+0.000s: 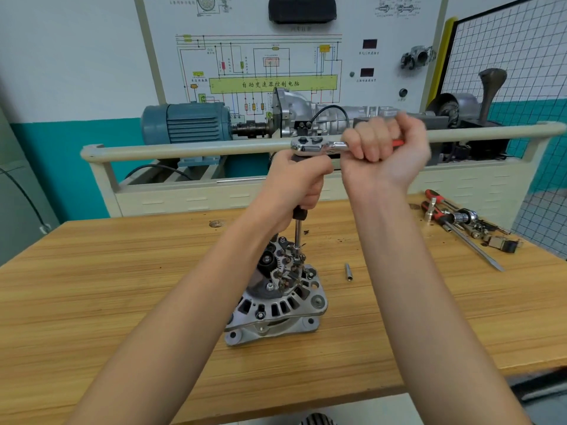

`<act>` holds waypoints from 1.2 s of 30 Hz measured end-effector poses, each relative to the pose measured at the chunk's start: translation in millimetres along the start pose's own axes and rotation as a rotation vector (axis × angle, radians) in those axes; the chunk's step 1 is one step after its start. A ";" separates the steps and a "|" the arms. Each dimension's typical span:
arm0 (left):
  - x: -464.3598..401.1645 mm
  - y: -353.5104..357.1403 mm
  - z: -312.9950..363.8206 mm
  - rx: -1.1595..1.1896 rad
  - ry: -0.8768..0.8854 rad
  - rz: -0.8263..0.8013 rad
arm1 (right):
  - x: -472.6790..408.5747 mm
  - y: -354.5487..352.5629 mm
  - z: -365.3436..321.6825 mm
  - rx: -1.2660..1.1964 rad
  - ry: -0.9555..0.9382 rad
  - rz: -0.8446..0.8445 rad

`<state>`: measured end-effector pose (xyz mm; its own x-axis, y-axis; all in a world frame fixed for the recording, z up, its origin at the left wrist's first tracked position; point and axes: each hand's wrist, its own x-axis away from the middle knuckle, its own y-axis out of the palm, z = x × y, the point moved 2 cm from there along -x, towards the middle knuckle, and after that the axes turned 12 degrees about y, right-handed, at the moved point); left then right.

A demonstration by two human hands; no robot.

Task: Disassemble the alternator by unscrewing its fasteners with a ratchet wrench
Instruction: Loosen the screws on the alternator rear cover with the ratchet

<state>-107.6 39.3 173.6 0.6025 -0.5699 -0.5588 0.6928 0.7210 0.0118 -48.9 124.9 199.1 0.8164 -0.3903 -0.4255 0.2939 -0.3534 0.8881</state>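
The alternator (277, 299) stands on the wooden table (122, 286), rear end up with its rectifier parts exposed. A long extension bar (297, 233) rises upright from a fastener on its top. My left hand (296, 185) grips the bar's black upper part just under the ratchet head. The chrome ratchet wrench (316, 146) lies level on top of the bar. My right hand (386, 145) is wrapped round its red handle, to the right of the head.
A loose socket (348, 271) lies on the table right of the alternator. A pile of red-handled tools, sockets and a long screwdriver (466, 222) sits at the table's far right. Behind the table stands a training bench with a beige rail (184, 150) and a motor.
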 end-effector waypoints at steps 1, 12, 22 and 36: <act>0.9 3.0 -0.9 -0.033 0.014 0.088 | 13.6 0.4 2.8 0.064 -0.112 -0.042; 4.4 -7.8 4.1 -0.120 0.089 -0.082 | 26.5 6.6 3.5 0.187 -0.181 -0.138; 4.2 4.5 -9.6 0.094 -0.006 -0.371 | -12.6 -6.6 -6.7 -0.144 0.261 0.063; 6.6 -7.7 2.6 -0.203 0.123 -0.130 | 16.1 3.5 -4.4 0.067 -0.027 -0.081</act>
<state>-107.9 28.9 172.0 0.4522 -0.6193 -0.6418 0.6602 0.7163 -0.2260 -32.5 121.2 196.2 0.7772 -0.3811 -0.5006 0.3236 -0.4403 0.8375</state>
